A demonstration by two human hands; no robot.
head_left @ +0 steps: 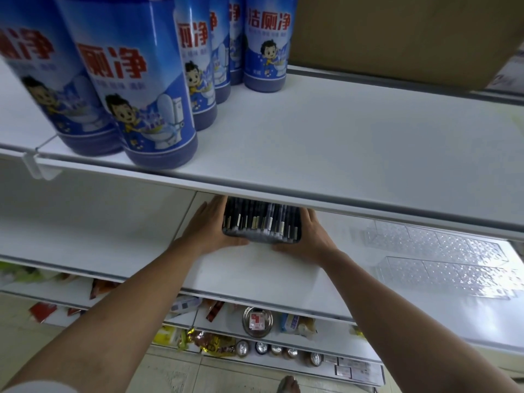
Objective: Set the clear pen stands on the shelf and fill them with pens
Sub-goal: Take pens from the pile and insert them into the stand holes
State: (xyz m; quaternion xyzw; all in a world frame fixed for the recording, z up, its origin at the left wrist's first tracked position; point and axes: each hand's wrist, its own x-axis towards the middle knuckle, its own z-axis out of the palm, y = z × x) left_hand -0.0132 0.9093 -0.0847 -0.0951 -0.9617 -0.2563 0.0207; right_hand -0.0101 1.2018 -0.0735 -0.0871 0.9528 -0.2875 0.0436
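A person is pressing a pack of dark pens (261, 224) between both hands on a white shelf (249, 268), partly under the shelf above. The left hand (208, 226) is lying flat against the pack's left side and the right hand (309, 236) against its right. Fingers are straight, with thumbs at the front edge. Clear stands (433, 242) are sitting empty on the same shelf, near the pack's right. The pack is probably stiff, light and slippery, so gripping both sides should be holding it best.
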